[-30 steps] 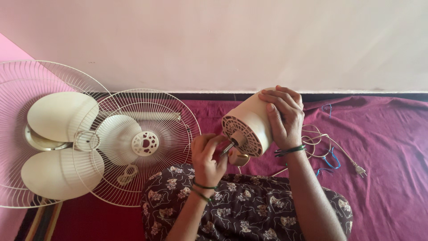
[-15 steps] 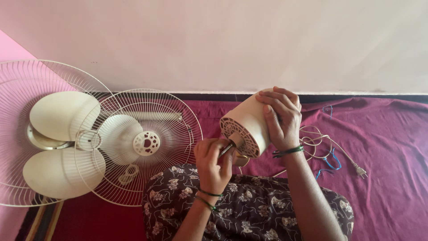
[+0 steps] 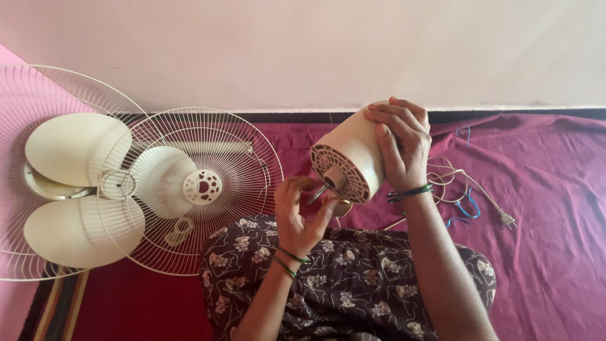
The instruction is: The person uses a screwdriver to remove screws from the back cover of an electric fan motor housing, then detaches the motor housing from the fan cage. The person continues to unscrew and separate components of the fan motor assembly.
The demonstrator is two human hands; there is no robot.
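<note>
Head view looks down on a person seated on a maroon cloth [image 3: 543, 208] with a dismantled fan spread around them. Right hand [image 3: 401, 148] is wrapped over the top and far side of the cream motor housing [image 3: 350, 158], fingers pressed around its curved shell, so the housing is held off the lap and tilted with its vented front face turned toward the left hand. That tilt presents the metal shaft [image 3: 317, 193], which projects from the centre of the vented face, at a reachable angle. Left hand [image 3: 298, 215] sits just below and beside the shaft tip, palm up with fingers loosely curled and partly spread; the fingertips lie at the shaft, but whether they pinch it or only touch it cannot be told. A small rounded cream part [image 3: 341, 206] shows just beneath the housing, between the two hands. To the left, the rear wire guard [image 3: 208, 189] lies flat, overlapping the blade assembly [image 3: 72, 189] and the front wire guard [image 3: 38, 95] behind it, all set well apart from the hands, which keeps the working area unobstructed. The power cord [image 3: 464, 196] trails loosely on the cloth to the right, its plug [image 3: 507, 220] lying free of any socket.
</note>
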